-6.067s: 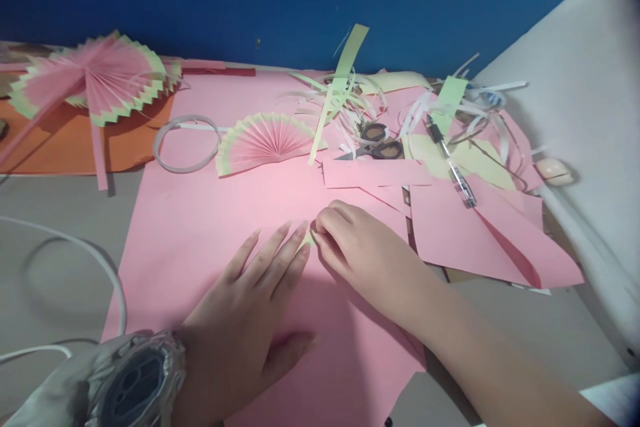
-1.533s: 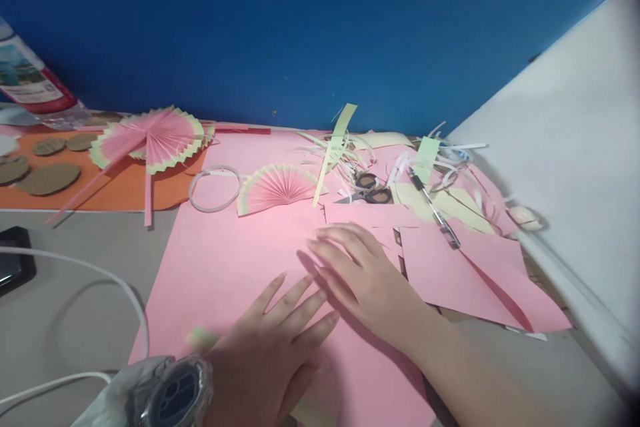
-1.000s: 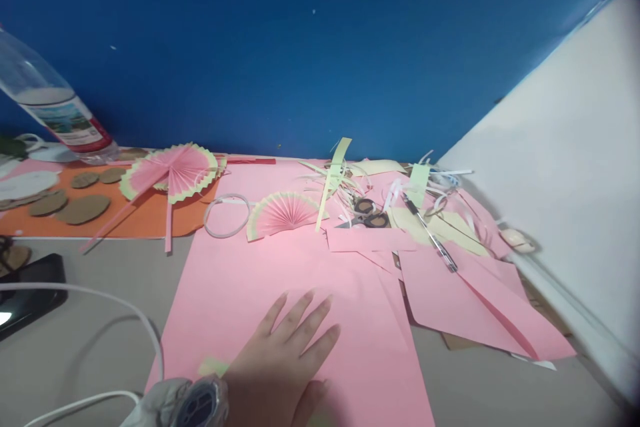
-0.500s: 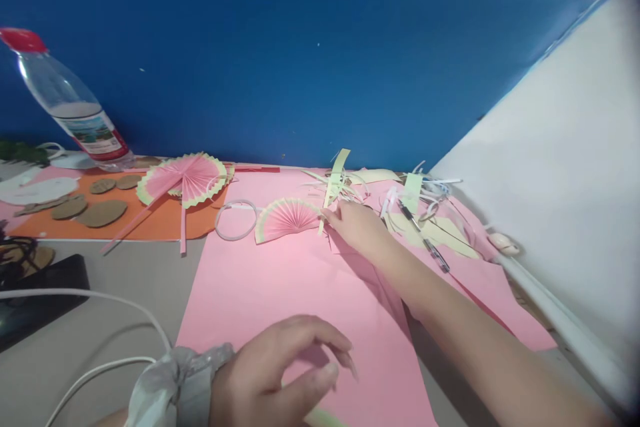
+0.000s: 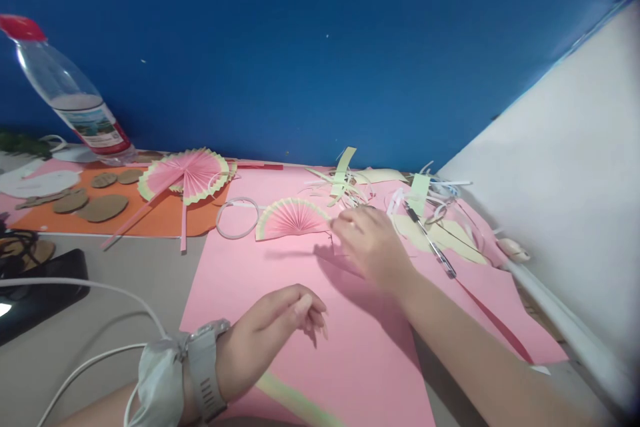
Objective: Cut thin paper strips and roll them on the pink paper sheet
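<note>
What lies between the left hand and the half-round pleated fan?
Pink paper with a thin shadow across it; the head view shows nothing else between the left hand and the fan.

On my feed, a deep blue wall spans the back, dotted with a few pale specks. I see a plain white wall meeting it at the right, and below, a softly lit grey surface.

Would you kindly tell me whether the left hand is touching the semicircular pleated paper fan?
Apart: the head view plainly shows a stretch of pink sheet between the left hand and the semicircular pleated paper fan.
</note>
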A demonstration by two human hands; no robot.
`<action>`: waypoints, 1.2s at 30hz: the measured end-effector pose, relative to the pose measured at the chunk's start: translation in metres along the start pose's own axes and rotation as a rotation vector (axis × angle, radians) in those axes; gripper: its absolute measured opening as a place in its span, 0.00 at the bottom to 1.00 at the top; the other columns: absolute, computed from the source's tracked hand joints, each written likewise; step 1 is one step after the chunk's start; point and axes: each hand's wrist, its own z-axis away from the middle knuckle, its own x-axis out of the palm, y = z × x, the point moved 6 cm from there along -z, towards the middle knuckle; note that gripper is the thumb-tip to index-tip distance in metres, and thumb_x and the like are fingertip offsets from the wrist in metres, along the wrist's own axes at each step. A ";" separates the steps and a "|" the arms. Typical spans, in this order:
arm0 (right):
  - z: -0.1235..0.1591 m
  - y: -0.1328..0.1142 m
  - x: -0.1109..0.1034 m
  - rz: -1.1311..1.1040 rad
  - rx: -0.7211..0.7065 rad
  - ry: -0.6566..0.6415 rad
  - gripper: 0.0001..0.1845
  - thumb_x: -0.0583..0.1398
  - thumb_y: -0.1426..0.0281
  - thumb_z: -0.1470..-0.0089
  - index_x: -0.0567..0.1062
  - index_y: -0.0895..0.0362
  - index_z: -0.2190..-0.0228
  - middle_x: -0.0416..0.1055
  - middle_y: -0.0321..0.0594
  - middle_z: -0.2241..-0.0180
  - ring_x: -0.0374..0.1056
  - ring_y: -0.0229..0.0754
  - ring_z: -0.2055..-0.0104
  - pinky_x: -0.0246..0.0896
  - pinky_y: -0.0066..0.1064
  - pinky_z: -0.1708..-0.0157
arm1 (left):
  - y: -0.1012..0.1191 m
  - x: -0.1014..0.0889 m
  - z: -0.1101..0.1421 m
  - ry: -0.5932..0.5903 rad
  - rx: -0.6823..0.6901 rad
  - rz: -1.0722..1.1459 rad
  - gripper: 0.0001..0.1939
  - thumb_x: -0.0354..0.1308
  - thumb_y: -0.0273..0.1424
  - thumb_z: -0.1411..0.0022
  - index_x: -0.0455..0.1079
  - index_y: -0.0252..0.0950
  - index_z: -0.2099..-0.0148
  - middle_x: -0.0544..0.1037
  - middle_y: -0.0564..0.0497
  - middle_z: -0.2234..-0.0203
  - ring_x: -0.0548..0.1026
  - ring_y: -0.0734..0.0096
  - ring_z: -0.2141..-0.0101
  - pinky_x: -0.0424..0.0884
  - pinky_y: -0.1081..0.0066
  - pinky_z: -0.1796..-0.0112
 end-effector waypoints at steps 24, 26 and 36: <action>0.038 -0.023 0.004 -0.829 -0.083 0.174 0.04 0.50 0.71 0.40 0.64 0.55 0.63 0.67 0.37 0.71 0.66 0.37 0.70 0.62 0.30 0.71 | -0.008 -0.011 -0.001 0.144 -0.055 -0.165 0.14 0.48 0.38 0.34 0.62 0.35 0.69 0.70 0.55 0.79 0.67 0.79 0.78 0.64 0.75 0.74; 0.036 -0.034 0.018 -1.034 -0.030 -0.148 0.08 0.50 0.68 0.38 0.65 0.56 0.68 0.67 0.34 0.74 0.64 0.34 0.75 0.59 0.25 0.75 | -0.007 -0.011 -0.002 0.146 -0.043 -0.195 0.13 0.48 0.37 0.34 0.63 0.35 0.68 0.70 0.55 0.78 0.67 0.78 0.77 0.64 0.75 0.73; 0.036 -0.051 0.030 -1.105 0.088 -0.385 0.15 0.50 0.65 0.38 0.61 0.56 0.76 0.60 0.30 0.76 0.56 0.32 0.74 0.51 0.24 0.73 | -0.002 -0.012 0.000 0.125 -0.039 -0.337 0.16 0.45 0.37 0.34 0.65 0.35 0.71 0.68 0.54 0.76 0.66 0.75 0.73 0.63 0.74 0.69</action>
